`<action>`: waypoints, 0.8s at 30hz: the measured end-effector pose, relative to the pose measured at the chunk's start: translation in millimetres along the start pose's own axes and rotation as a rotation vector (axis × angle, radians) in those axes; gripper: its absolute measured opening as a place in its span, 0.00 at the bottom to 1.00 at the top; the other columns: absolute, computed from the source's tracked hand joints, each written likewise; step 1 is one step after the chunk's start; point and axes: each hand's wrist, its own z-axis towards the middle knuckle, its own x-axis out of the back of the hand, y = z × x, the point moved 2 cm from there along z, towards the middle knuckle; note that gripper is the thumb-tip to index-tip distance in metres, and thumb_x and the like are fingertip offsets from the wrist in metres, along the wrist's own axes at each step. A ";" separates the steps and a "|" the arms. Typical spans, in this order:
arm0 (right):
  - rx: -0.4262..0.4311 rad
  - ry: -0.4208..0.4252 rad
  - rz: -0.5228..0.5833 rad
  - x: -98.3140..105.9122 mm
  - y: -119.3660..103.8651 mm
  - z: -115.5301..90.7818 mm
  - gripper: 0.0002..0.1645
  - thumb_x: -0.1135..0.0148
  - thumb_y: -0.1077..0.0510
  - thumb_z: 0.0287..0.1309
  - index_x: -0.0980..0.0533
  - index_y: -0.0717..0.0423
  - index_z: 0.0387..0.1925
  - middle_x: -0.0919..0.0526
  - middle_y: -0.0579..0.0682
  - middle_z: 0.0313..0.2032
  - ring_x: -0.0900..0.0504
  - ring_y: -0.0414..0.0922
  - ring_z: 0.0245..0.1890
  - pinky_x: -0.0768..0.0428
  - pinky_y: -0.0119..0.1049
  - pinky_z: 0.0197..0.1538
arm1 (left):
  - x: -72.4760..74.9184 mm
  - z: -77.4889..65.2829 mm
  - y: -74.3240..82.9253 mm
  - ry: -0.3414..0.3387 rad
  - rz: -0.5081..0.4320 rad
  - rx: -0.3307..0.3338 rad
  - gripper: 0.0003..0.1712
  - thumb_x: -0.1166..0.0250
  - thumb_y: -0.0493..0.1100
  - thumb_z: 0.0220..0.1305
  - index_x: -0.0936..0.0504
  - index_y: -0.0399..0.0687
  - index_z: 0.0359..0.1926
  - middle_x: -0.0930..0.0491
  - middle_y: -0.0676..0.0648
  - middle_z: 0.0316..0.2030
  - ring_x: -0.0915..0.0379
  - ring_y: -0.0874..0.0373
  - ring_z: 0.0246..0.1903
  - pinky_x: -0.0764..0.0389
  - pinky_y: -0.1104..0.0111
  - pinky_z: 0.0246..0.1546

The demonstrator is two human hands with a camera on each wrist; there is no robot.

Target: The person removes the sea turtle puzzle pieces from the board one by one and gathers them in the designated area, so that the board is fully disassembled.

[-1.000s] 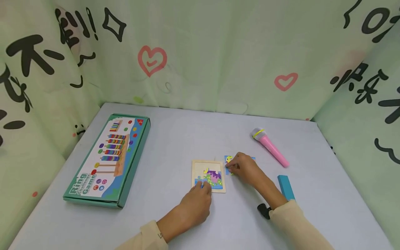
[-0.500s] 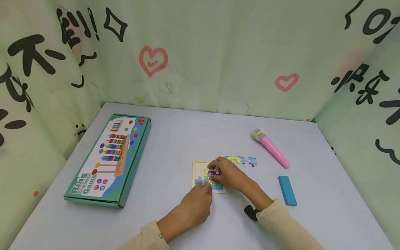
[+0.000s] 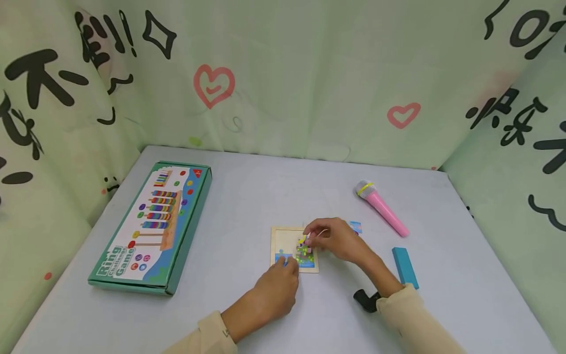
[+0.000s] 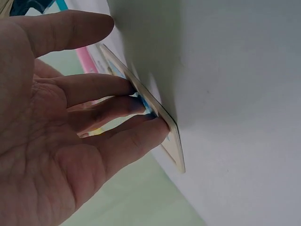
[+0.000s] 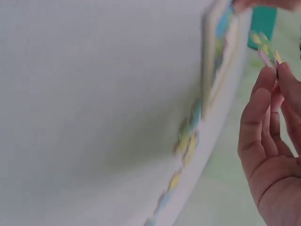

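Note:
A small wooden puzzle tray [image 3: 283,236] lies on the table, its lower part filled with blue, green and pink pieces. My left hand [image 3: 274,292] rests its fingertips on the tray's near edge; in the left wrist view the thumb stands apart from the other fingers. My right hand [image 3: 340,238] pinches a green, yellow and pink puzzle piece [image 5: 266,49] between thumb and fingertips, raised above the tray's right side. Beyond the tray, loose puzzle pieces [image 5: 188,148] lie in a row. In the head view the right hand hides most of them; one blue piece [image 3: 355,226] shows.
A green Ring Challenge Game box [image 3: 150,226] lies at the left. On the right are a pink toy microphone [image 3: 382,209] and a teal block [image 3: 405,267]. A black device [image 3: 367,300] sits at the right cuff. Green curtains [image 3: 300,83] surround the white table [image 3: 247,191].
My right hand moved left from the loose pieces onto the tray, then rose slightly rightward with a puzzle piece in its fingertips. The left hand stayed at the tray's edge.

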 end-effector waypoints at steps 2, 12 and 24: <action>-0.084 0.034 0.009 16.6 8.9 -6.5 0.09 0.29 0.62 0.64 0.15 0.59 0.45 0.15 0.49 0.34 0.16 0.49 0.34 0.15 0.44 0.38 | 0.1 0.1 0.1 0.000 -0.006 0.004 0.33 0.27 0.48 0.64 0.21 0.31 0.62 0.26 0.37 0.64 0.28 0.42 0.64 0.21 0.62 0.59; -0.327 0.073 -0.031 48.2 55.5 -18.0 0.11 0.28 0.61 0.63 0.13 0.61 0.45 0.14 0.49 0.32 0.19 0.43 0.28 0.18 0.34 0.31 | -3.1 -0.7 -1.1 0.002 0.019 0.022 0.32 0.28 0.48 0.65 0.21 0.33 0.63 0.26 0.39 0.64 0.28 0.43 0.65 0.21 0.63 0.59; -0.202 0.153 -0.362 31.2 44.4 -15.3 0.08 0.30 0.68 0.60 0.16 0.60 0.41 0.20 0.50 0.33 0.24 0.48 0.35 0.23 0.41 0.39 | -4.2 -2.8 1.3 0.021 0.005 0.028 0.36 0.28 0.49 0.65 0.25 0.31 0.66 0.28 0.37 0.64 0.29 0.43 0.65 0.24 0.62 0.63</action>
